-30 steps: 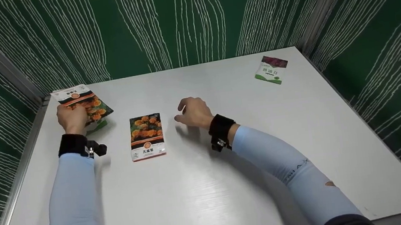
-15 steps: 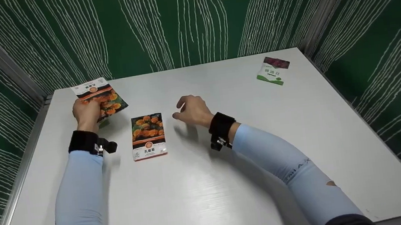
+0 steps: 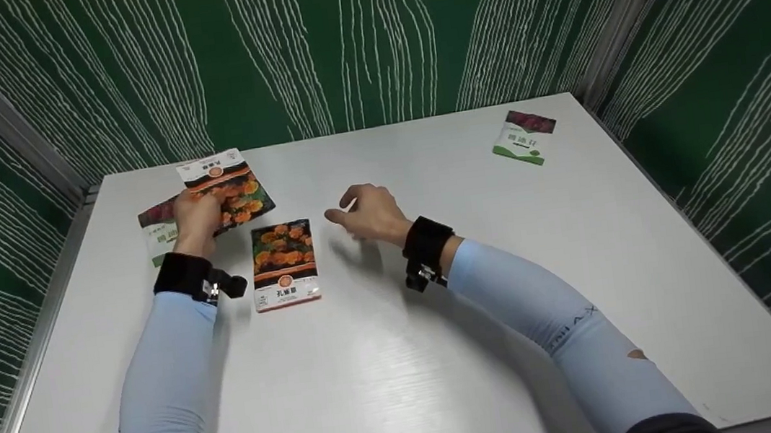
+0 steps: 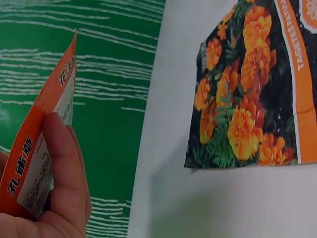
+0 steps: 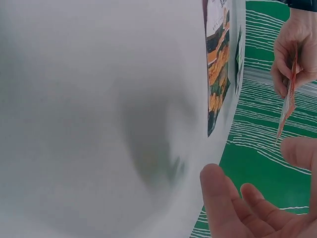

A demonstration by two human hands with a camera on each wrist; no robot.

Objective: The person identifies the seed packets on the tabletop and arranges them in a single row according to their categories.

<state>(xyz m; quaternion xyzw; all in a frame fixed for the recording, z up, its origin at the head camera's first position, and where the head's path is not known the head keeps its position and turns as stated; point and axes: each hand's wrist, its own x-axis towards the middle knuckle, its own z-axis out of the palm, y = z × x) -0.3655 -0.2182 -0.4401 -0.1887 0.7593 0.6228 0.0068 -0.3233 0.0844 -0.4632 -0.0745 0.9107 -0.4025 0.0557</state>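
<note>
My left hand [image 3: 197,220] grips a marigold seed packet [image 3: 237,190] with orange flowers, held above the table at the back left. In the left wrist view, the orange back of this held packet [image 4: 22,163] shows between thumb and fingers. Flat on the table in front of it lies a second marigold seed packet [image 3: 283,264], its white end towards me. My right hand [image 3: 372,214] hovers to the right of that packet, fingers loosely bent and holding nothing. In the right wrist view, thumb and fingers [image 5: 218,193] stand apart.
Under and left of my left hand lies a green-and-white seed packet [image 3: 161,235], partly covered. Another such packet [image 3: 524,139] with a dark red top lies at the back right of the white table [image 3: 404,381]. Green panels [image 3: 257,107] with white lines border the table.
My left hand has carried the marigold packet to the right, uncovering more of the green-and-white packet beneath. My right hand has shifted only slightly.
</note>
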